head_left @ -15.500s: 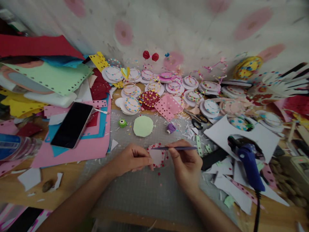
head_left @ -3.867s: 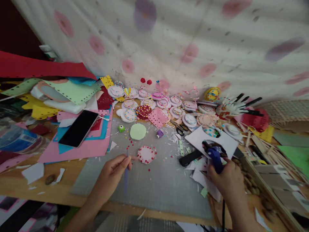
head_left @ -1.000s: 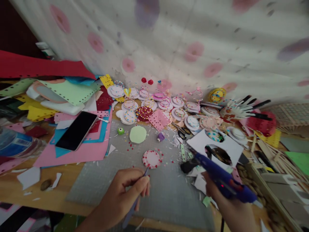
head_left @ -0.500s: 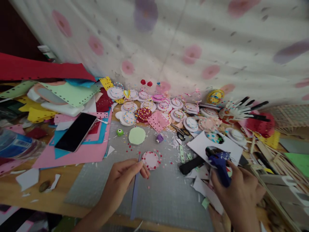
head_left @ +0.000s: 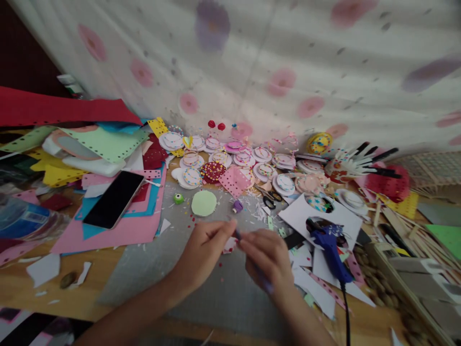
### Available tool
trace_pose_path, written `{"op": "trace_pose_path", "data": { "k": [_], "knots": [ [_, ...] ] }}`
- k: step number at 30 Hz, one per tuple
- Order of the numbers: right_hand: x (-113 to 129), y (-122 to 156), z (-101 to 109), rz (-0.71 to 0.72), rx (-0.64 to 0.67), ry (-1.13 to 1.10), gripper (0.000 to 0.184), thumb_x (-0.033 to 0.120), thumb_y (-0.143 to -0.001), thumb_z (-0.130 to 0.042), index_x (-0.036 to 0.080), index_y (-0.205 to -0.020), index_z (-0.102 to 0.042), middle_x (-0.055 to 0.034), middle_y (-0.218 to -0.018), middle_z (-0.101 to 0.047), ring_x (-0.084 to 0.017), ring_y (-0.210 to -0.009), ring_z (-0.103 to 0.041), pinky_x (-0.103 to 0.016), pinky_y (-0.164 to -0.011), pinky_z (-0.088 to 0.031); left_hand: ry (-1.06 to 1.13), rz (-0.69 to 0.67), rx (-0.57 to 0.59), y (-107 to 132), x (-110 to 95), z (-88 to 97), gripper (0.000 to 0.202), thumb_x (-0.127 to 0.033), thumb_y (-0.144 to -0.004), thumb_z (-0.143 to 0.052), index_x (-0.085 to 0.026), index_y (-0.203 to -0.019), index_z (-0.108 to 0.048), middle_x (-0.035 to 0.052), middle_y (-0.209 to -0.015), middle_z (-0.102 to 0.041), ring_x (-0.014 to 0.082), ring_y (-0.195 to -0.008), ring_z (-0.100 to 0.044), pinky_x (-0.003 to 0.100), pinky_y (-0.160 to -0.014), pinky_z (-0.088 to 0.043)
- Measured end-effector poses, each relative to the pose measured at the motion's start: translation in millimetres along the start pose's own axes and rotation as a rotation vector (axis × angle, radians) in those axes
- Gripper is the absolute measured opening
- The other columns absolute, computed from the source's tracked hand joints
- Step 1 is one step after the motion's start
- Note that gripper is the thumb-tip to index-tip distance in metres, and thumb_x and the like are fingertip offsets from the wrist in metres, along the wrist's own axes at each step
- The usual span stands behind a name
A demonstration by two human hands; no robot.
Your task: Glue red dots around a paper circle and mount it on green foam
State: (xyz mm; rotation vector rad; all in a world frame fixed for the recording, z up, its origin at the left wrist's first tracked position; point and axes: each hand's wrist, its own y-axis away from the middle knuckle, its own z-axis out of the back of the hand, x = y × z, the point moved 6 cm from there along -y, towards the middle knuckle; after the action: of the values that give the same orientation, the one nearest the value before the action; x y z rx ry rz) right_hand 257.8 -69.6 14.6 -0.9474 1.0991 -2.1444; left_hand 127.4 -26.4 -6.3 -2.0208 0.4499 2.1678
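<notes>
Our right hand grips a purple tool; whether our left hand pinches anything, we can't tell. Partly hidden between them, the red-trimmed pink piece looks light and bendable, best held by its edge.

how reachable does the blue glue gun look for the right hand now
Probably yes: only low clutter seems to lie between the right hand and the blue glue gun, though the slim purple tool in that hand might hinder gripping.
</notes>
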Motion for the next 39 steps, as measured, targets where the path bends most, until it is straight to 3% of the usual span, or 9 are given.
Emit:
{"op": "trace_pose_path", "data": {
  "k": [2, 4, 6, 9, 12, 17, 28, 39],
  "knots": [
    [-25, 4, 5, -0.149, -0.266, -0.057, 0.021, 0.009, -0.085, -0.056, 0.024, -0.099, -0.061, -0.0015, -0.082, -0.064, -0.015, -0.075, -0.06, -0.03, -0.065, -0.051, -0.159, -0.043, -0.074, -7, 4, 17.2, 0.046, -0.045, -0.091, -0.045, -0.017, -0.061, -0.067, -0.0009, -0.05, -0.051, 0.014, -0.054, -0.05, 0.026, -0.059, -0.039],
    [-56, 16, 3, -0.435, -0.438, -0.117, 0.011, 0.013, -0.086, -0.057, 0.022, -0.093, -0.058, -0.0004, -0.079, -0.058, -0.014, -0.07, -0.056, -0.028, -0.062, -0.047, -0.306, -0.11, -0.197, -15, 10, 36.9, 0.047, -0.043, -0.092, -0.043, -0.017, -0.062, -0.066, -0.0012, -0.049, -0.05, 0.0139, -0.053, -0.049, 0.027, -0.06, -0.038],
    [-79, 31, -6, -0.691, -0.461, -0.174, 0.004, 0.022, -0.086, -0.059, 0.02, -0.088, -0.056, -0.0001, -0.078, -0.054, -0.013, -0.068, -0.054, -0.027, -0.061, -0.044, -0.409, -0.165, -0.258, -23, 20, 49.8, 0.042, -0.039, -0.092, -0.044, -0.017, -0.063, -0.064, -0.0009, -0.053, -0.052, 0.0136, -0.054, -0.048, 0.027, -0.058, -0.036],
    [-91, 47, -19, -0.868, -0.379, -0.272, 0.014, 0.031, -0.086, -0.06, 0.018, -0.085, -0.055, 0.0005, -0.074, -0.054, -0.013, -0.065, -0.052, -0.026, -0.06, -0.042, -0.475, -0.22, -0.14, -35, 39, 49.3, 0.036, -0.034, -0.092, -0.044, -0.016, -0.065, -0.06, 0.0009, -0.063, -0.057, 0.0137, -0.06, -0.05, 0.026, -0.059, -0.036],
    [-85, 51, -27, -0.883, -0.303, -0.337, 0.014, 0.032, -0.086, -0.06, 0.019, -0.085, -0.056, 0.0009, -0.074, -0.054, -0.012, -0.065, -0.051, -0.025, -0.059, -0.042, -0.473, -0.257, 0.015, -36, 51, 39.7, 0.03, -0.03, -0.091, -0.047, -0.017, -0.065, -0.055, 0.0005, -0.067, -0.055, 0.0131, -0.064, -0.05, 0.025, -0.06, -0.036],
    [-71, 41, -33, -0.813, -0.23, -0.35, 0.004, 0.023, -0.086, -0.059, 0.019, -0.086, -0.057, 0.0001, -0.077, -0.055, -0.012, -0.068, -0.052, -0.023, -0.059, -0.042, -0.447, -0.254, 0.123, -29, 54, 31.1, 0.021, -0.022, -0.087, -0.051, -0.017, -0.067, -0.054, -0.001, -0.065, -0.052, 0.0104, -0.057, -0.045, 0.023, -0.053, -0.032],
    [-67, 35, -32, -0.785, -0.212, -0.297, 0.005, 0.016, -0.084, -0.06, 0.02, -0.084, -0.06, 0.0011, -0.075, -0.057, -0.012, -0.067, -0.054, -0.022, -0.06, -0.043, -0.409, -0.354, 0.121, -27, 49, 27.7, 0.018, -0.014, -0.085, -0.052, -0.016, -0.068, -0.055, 0.0001, -0.063, -0.055, 0.0097, -0.053, -0.045, 0.023, -0.054, -0.034],
    [-65, 35, -30, -0.78, -0.228, -0.271, 0.004, 0.017, -0.083, -0.062, 0.021, -0.084, -0.061, 0.001, -0.075, -0.058, -0.012, -0.068, -0.056, -0.024, -0.061, -0.044, -0.39, -0.348, 0.15, -26, 52, 26.6, 0.017, -0.017, -0.086, -0.051, -0.017, -0.069, -0.055, 0.0009, -0.065, -0.056, 0.0109, -0.055, -0.048, 0.024, -0.053, -0.035]
  ]
}}
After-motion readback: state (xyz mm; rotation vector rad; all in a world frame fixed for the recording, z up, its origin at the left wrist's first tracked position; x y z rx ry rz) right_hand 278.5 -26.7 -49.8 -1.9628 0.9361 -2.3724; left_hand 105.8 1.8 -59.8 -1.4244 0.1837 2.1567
